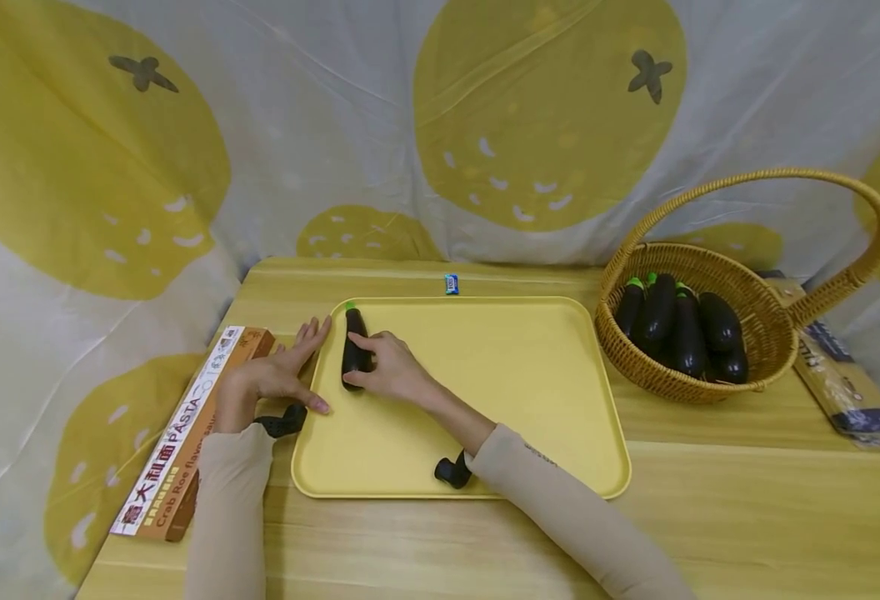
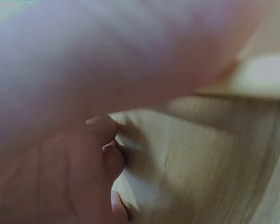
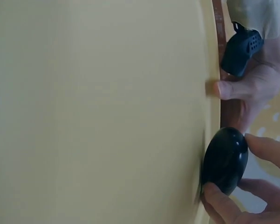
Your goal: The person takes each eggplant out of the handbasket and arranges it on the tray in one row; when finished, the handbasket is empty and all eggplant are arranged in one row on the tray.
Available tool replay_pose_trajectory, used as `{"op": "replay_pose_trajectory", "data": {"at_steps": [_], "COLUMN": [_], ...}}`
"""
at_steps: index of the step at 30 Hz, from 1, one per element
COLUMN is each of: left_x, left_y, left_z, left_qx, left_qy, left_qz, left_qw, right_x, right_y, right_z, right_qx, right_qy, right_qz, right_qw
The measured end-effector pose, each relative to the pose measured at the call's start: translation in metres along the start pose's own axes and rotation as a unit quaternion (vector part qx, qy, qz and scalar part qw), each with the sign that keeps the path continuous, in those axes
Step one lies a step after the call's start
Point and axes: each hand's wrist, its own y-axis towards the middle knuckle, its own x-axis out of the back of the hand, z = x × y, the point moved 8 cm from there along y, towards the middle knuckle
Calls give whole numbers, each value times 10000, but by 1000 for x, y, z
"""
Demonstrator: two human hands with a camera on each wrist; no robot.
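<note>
A dark eggplant with a green stem end lies lengthwise along the left side of a yellow tray. My right hand grips it between thumb and fingers; the right wrist view shows the eggplant's rounded end with fingertips on either side. At the tray's left rim is my left hand, its fingers extended and spread, the thumb over the rim. Up close in the left wrist view, part of that hand is blurred, and its fingertips are near the wooden table.
On the right stands a wicker basket with a tall handle, holding several eggplants. A pasta box lies left of the tray. Behind the tray is a small blue packet. A plastic-wrapped package lies right of the basket.
</note>
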Motion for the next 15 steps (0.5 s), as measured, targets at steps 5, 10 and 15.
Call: {"op": "replay_pose_trajectory", "data": {"at_steps": [5, 10, 15], "left_x": [1, 1, 1], "left_y": [-1, 0, 0], "left_z": [1, 1, 1], "left_qx": [-25, -34, -31], "left_qy": [-92, -115, -55], "left_qz": [-34, -31, -17], "left_qw": [9999, 9999, 10000], "right_x": [-3, -3, -1], "right_y": [1, 0, 0], "right_z": [3, 3, 3], "right_qx": [-16, -41, 12], "right_qy": [-5, 27, 99], "right_qz": [-3, -15, -18], "right_qw": [10000, 10000, 9999]}}
